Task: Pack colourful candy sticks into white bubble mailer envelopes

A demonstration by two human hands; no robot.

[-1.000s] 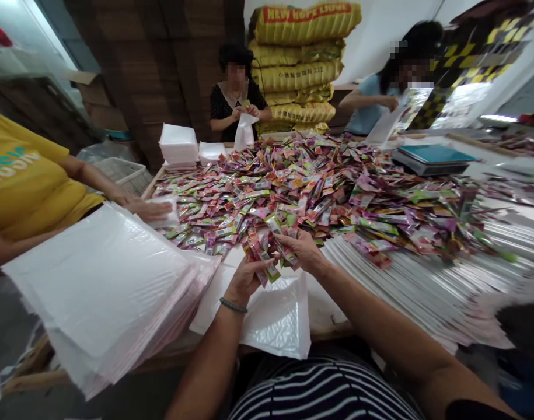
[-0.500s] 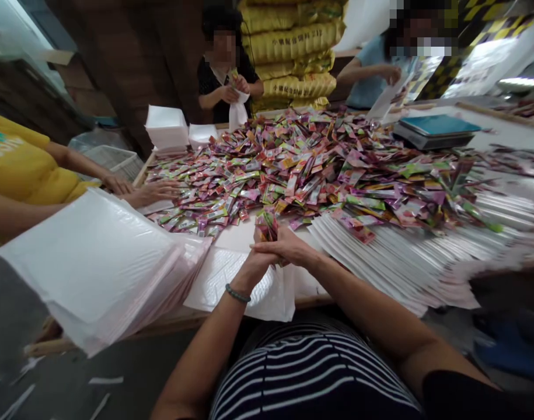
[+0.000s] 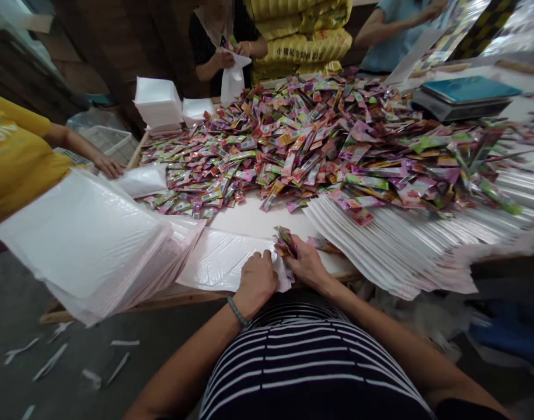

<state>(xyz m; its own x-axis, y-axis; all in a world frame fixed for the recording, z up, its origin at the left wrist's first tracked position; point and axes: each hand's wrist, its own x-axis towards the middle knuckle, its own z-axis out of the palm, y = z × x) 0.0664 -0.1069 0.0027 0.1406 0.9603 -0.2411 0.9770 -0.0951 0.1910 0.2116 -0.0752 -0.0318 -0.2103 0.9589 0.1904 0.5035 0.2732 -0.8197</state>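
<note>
**Bunch of packets [image 3: 285,240] in the right hand [image 3: 309,265], padded mailer [image 3: 218,256] under the left hand [image 3: 258,280]**

Head view, the only feed I have: I judge that everything turns on how the bunch sits against the mailer's near-side right-hand end. From my left fingers the bunch lies at about 2 o'clock, close by, its long axis running roughly from 11 to 5. The mailer lies flat on the worktable [image 3: 244,216], stretching from those fingers toward 9 o'clock, long axis close to 9–3. My left hand is the nearer one to it; the right already has the packets. I can't tell whether bunch and mailer touch, nor whether that end of the mailer gapes.

My right fingers are closed around the bunch, its tops poking out past the thumb side. My left fingers are curled down onto the mailer's right-hand part; their tips are hidden, so I can't say if they pinch it or only press.

One loose packet [image 3: 325,245] rests at 1 o'clock from my right hand, the fanned stack of mailers [image 3: 380,239] at 2 to 3, and the packet pile [image 3: 293,151] spreads at 12.
</note>
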